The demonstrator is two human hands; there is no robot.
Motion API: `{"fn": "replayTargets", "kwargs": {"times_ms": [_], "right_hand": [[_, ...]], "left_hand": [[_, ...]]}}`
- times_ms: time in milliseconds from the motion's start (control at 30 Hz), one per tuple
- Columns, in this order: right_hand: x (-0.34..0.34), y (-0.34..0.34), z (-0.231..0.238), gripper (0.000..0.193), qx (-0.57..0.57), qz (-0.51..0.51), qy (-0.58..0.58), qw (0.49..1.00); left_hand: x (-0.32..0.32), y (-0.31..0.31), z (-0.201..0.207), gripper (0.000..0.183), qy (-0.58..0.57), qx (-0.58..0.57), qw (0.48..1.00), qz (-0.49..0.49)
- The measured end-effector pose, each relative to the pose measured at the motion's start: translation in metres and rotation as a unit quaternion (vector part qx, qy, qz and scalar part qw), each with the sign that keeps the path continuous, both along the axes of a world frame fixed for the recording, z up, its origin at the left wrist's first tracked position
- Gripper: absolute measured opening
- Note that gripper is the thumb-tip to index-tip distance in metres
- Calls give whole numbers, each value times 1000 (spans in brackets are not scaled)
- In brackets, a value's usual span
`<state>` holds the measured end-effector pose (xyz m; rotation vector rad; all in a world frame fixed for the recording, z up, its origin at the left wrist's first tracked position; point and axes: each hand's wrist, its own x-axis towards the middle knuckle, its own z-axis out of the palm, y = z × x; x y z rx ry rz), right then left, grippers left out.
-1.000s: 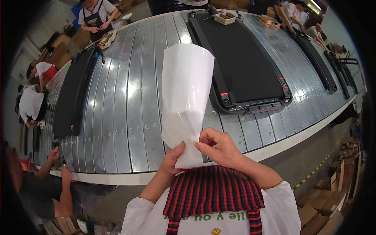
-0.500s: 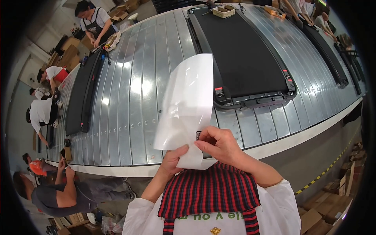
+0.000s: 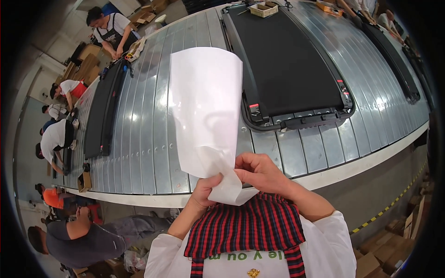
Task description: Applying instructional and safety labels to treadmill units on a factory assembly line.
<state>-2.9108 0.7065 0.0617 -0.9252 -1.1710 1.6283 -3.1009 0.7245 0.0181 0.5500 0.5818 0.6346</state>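
Note:
A glossy white sticker sheet (image 3: 204, 97) stands up in front of me, its lower end folded and curled toward my apron. My left hand (image 3: 204, 190) is closed on that folded end, thumb on top. At the sheet's right edge, my right hand (image 3: 262, 172) pinches with thumb and curled index finger; any small label between those fingertips is hidden. Beyond the sheet lies a black treadmill deck (image 3: 289, 60) with a dark frame and small red-and-black stickers at its near corners. Neither hand touches the deck.
A slatted metal conveyor (image 3: 153, 125) with a pale edge (image 3: 324, 175) spans the view. More black decks lie left (image 3: 104, 116) and right (image 3: 391, 60). A parts box (image 3: 263, 9) sits on the middle deck. Co-workers stand along the left side; a person in dark clothes (image 3: 88, 241) is nearest.
The sheet has swung left and turned flatter toward me. The small dark label seen by my right fingertips is now out of sight. The decks have shifted slightly rightward in view.

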Motion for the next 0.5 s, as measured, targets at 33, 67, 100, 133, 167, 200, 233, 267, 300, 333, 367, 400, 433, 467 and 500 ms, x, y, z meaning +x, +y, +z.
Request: {"fn": "replayTargets", "kwargs": {"times_ms": [33,67,100,133,167,200,233,267,300,333,367,400,433,467,500], "right_hand": [[2,2,0,19,-1,6,1,1000],[4,4,1,19,3,28,-9,1000],[6,7,2,18,7,53,-18,998],[6,10,4,18,6,63,-17,998],[6,13,5,16,-3,80,-7,997],[6,16,5,13,-12,97,2,995],[4,18,3,13,-14,110,3,994],[2,20,2,13,-20,123,1,992],[0,23,1,12,-25,136,-1,990],[-3,25,-2,12,-28,149,1,988],[-6,27,-6,14,-19,149,19,989],[-9,30,-8,17,-9,148,38,988],[-12,32,-8,17,-8,159,39,986],[-14,33,-8,14,12,97,-35,995],[-17,35,-8,12,35,31,-108,993]], "left_hand": [[4,-1,4,48,5,-17,1000,21],[7,-2,8,46,10,-35,998,43],[9,-3,11,46,11,-36,998,52],[9,-4,14,44,-2,-28,998,52],[10,-6,16,41,-15,-20,998,52],[11,-9,17,41,-14,-22,998,65],[12,-13,17,39,-8,-54,994,97],[13,-16,17,38,-3,-87,988,129],[12,-18,17,38,-2,-87,986,145],[12,-21,17,38,-11,-87,984,158],[10,-24,16,38,-20,-85,982,170],[6,-26,15,38,-20,-85,979,182],[0,-28,11,39,-44,-109,972,203],[-4,-30,9,39,-70,-133,963,222],[-7,-30,9,39,-72,-130,963,227]]}}
